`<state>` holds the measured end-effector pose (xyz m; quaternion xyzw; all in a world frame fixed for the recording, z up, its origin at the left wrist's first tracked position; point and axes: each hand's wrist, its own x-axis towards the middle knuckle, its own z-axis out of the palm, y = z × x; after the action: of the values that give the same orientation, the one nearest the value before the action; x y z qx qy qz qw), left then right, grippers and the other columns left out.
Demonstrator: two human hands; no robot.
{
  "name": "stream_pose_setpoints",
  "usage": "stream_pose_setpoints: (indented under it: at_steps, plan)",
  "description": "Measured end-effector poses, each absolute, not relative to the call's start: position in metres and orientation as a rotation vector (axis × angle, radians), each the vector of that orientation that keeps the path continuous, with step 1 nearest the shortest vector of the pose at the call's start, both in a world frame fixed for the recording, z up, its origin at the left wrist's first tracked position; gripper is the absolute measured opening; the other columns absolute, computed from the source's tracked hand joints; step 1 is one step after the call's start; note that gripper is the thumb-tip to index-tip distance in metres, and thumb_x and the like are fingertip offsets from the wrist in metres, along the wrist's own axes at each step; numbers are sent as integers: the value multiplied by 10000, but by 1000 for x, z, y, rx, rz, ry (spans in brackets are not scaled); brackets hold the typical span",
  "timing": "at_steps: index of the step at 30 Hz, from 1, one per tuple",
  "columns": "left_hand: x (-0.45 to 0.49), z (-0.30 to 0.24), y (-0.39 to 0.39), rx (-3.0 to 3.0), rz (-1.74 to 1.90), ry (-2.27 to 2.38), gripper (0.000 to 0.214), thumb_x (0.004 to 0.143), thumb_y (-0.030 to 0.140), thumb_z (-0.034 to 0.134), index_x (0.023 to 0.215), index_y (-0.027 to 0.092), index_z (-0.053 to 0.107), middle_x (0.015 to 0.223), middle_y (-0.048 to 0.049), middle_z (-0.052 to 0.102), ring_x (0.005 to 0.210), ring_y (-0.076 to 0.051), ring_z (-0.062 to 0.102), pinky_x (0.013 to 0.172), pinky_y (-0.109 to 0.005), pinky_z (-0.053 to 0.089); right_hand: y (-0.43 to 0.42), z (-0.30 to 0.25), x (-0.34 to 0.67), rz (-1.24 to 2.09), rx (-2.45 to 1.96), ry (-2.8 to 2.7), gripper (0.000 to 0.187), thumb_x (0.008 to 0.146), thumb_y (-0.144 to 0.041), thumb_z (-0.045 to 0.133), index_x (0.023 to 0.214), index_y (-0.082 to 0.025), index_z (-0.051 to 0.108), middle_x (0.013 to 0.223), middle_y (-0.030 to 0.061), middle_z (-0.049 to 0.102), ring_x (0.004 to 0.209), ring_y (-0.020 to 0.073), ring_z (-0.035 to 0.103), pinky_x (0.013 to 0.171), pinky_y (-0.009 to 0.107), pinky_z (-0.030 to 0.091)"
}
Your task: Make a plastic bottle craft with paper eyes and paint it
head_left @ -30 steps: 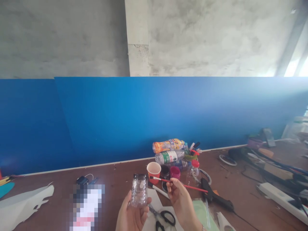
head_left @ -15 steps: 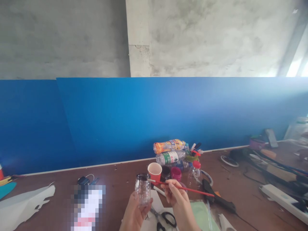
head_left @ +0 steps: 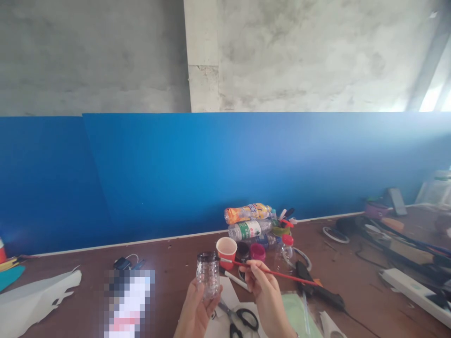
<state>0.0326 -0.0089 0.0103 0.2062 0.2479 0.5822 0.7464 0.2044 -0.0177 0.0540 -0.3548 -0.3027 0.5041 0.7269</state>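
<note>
Upright in my left hand [head_left: 197,300] is a clear, ribbed plastic bottle piece [head_left: 208,277] with a black band round its top edge. My fingers wrap its lower part. My right hand [head_left: 262,286] pinches a red-handled paintbrush [head_left: 285,274], held almost level. Its tip points left, at or very close to the black band; contact is hard to make out. Just behind stand a red paper cup [head_left: 226,251], a dark paint jar [head_left: 243,251] and a magenta jar [head_left: 258,252]. Scissors [head_left: 243,319] with black handles lie on white paper below, between my hands.
Plastic bottles [head_left: 248,230] lie stacked by the blue partition [head_left: 176,173]. A black glue gun [head_left: 320,291] with a cord lies right of my right hand, beside a green sheet [head_left: 299,312]. Cut white material [head_left: 38,300] is at left, a white power strip [head_left: 419,295] at right.
My left hand has shifted the bottle piece slightly left and up. The brush has risen a little at its tip, and my right hand has moved slightly right.
</note>
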Motion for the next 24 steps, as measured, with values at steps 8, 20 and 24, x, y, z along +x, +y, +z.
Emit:
stream_pose_setpoints:
  at_steps: [8, 20, 24]
  plan:
    - [33, 14, -11, 483, 1318, 590, 455, 658, 418, 766, 1012, 203, 577, 1058, -87, 687, 1029, -267, 640, 970, -399, 451, -16, 53, 209, 1125, -781, -590, 252, 646, -411, 758, 729, -192, 665, 682, 22, 653, 611, 148, 560, 504, 234, 386]
    - [43, -2, 10, 482, 1447, 997, 573, 577, 236, 838, 958, 246, 410, 817, -21, 684, 696, -195, 698, 705, -322, 547, -26, 63, 195, 1015, -872, -827, 324, 713, -518, 687, 782, -203, 653, 598, -4, 593, 524, 112, 489, 522, 227, 385]
    - [43, -5, 9, 546, 1505, 966, 588, 565, 258, 842, 975, 244, 421, 846, -23, 690, 712, -190, 693, 730, -320, 534, -29, 67, 195, 999, -890, -829, 349, 693, -533, 699, 768, -195, 657, 588, 1, 573, 617, 157, 561, 550, 235, 403]
